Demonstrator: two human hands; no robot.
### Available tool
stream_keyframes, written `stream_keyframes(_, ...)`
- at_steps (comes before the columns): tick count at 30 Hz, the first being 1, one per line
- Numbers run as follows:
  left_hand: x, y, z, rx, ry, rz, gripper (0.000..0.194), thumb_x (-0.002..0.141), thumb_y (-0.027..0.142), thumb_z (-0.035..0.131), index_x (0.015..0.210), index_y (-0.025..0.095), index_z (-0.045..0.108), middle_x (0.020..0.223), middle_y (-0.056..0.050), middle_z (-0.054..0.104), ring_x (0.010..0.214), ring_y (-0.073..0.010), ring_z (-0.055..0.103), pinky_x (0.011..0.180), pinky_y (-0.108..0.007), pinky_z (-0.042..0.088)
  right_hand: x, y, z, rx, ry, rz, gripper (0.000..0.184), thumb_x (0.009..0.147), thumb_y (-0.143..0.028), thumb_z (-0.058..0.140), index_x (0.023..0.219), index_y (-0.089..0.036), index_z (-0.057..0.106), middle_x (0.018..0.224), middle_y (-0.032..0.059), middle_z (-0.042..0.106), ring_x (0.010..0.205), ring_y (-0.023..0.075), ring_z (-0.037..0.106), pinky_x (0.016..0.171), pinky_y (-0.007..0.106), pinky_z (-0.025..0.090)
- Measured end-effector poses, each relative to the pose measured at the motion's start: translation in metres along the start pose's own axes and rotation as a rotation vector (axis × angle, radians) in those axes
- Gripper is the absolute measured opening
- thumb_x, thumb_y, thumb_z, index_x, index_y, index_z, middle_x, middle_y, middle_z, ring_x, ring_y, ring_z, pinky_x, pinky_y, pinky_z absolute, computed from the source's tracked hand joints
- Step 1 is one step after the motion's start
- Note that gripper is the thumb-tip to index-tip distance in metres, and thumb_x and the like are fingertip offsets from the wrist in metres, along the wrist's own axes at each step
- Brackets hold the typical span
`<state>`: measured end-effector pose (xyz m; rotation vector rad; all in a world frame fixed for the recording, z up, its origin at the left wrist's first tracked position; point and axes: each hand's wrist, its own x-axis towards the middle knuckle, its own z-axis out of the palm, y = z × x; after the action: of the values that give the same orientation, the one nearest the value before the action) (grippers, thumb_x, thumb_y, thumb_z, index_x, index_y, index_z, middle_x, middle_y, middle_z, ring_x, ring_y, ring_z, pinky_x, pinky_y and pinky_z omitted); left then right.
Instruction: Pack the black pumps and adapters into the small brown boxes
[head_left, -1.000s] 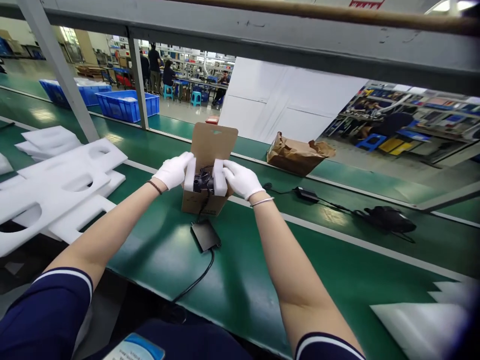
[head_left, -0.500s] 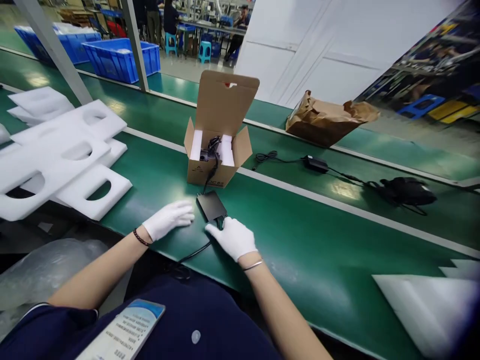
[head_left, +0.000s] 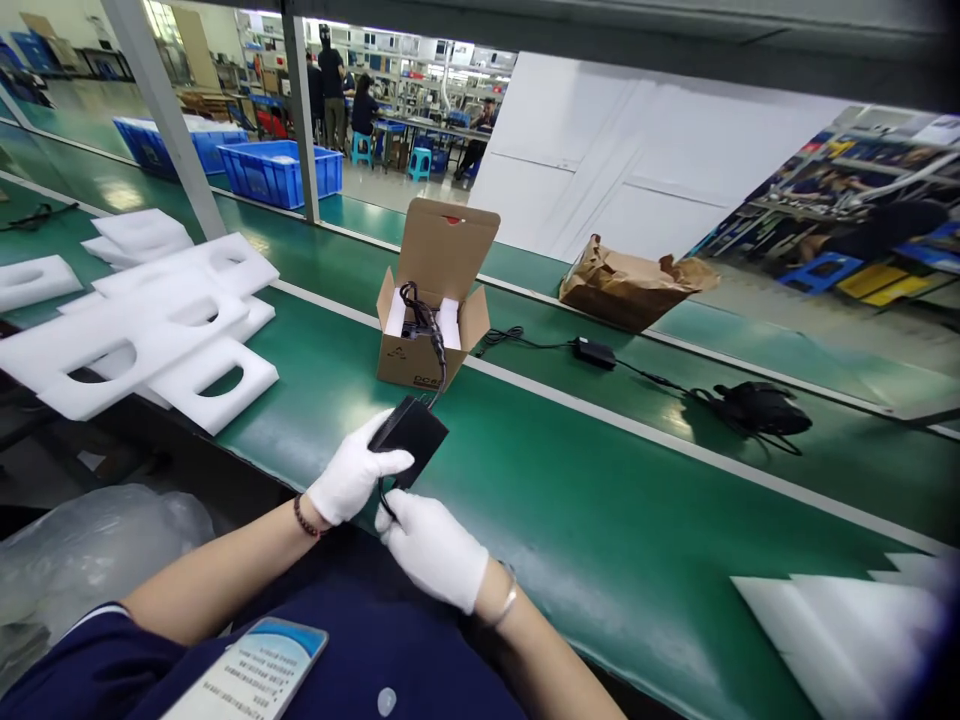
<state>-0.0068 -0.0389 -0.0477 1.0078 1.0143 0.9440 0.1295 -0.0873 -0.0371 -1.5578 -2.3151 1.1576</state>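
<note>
The left hand (head_left: 351, 470), in a white glove, grips a black power brick (head_left: 409, 436) up off the counter (head_left: 600, 500) (a moment ago it lay flat there). The right hand (head_left: 431, 550), also gloved, is just below it, by the cord (head_left: 433, 345), but I can't tell if it holds on. The cord now goes up and loops over the open box (head_left: 405, 365), just ahead. White foam (head_left: 165, 330) lies to the left.

Bright, even ceiling light fills the view, and pale glare streaks the green tabletop (head_left: 600, 500) right of the cardboard box (head_left: 431, 290). Shadows stay soft. Wide-angle distortion bends the edges, and the foam sheet (head_left: 832, 630) far right of the box blurs and darkens.
</note>
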Motion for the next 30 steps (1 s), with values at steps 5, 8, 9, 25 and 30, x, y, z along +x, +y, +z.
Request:
stream_keyframes(5,-0.039,0.041,-0.003,0.440,0.219,0.439,0.057,0.081,0.030,0.069,0.137,0.028,0.055,0.135,-0.001,0.062,0.124,-0.0239,0.060,0.113,-0.038,0.046,-0.023,-0.008,-0.049,-0.395,0.845,-0.303,0.027,0.087,-0.010,0.050,0.108,-0.020,0.063,0.106,0.0104,0.067,0.091,0.0204,0.068,0.079,0.031,0.057)
stream_keyframes(8,-0.033,0.051,-0.004,0.434,0.056,0.555,0.047,0.083,0.029,0.070,0.129,0.026,0.062,0.128,-0.002,0.067,0.118,-0.0229,0.064,0.110,-0.037,0.049,-0.002,-0.002,-0.087,-0.418,1.032,-0.526,0.043,0.086,-0.019,0.063,0.129,-0.020,0.057,0.149,0.0183,0.042,0.121,0.0262,0.058,0.092,0.040,0.056)
stream_keyframes(9,-0.025,0.054,-0.006,0.409,-0.022,0.574,0.044,0.084,0.030,0.070,0.127,0.024,0.063,0.127,-0.003,0.068,0.116,-0.0229,0.065,0.108,-0.038,0.051,0.009,0.003,-0.097,-0.433,0.985,-0.603,0.044,0.084,-0.023,0.068,0.127,-0.021,0.059,0.155,0.0182,0.034,0.130,0.0298,0.051,0.097,0.045,0.054)
stream_keyframes(25,0.203,0.118,0.014,1.528,-0.494,0.395,0.116,0.054,0.033,0.080,0.153,0.013,0.021,0.153,-0.022,0.037,0.128,-0.0348,0.054,0.101,-0.040,0.049,0.064,0.010,-0.240,-0.358,1.047,-0.079,0.043,0.084,-0.053,0.064,0.112,-0.020,0.061,0.095,0.0083,0.074,0.088,0.0268,0.071,0.078,0.035,0.054)
stream_keyframes(30,0.152,0.083,0.028,1.546,-0.371,0.486,0.080,0.077,0.043,0.062,0.145,0.013,0.034,0.138,-0.022,0.049,0.109,-0.0377,0.062,0.095,-0.051,0.048,0.134,-0.019,-0.252,-0.959,0.416,0.057,0.038,0.090,-0.044,0.061,0.119,-0.020,0.057,0.107,0.0126,0.072,0.093,0.0288,0.070,0.078,0.035,0.052)
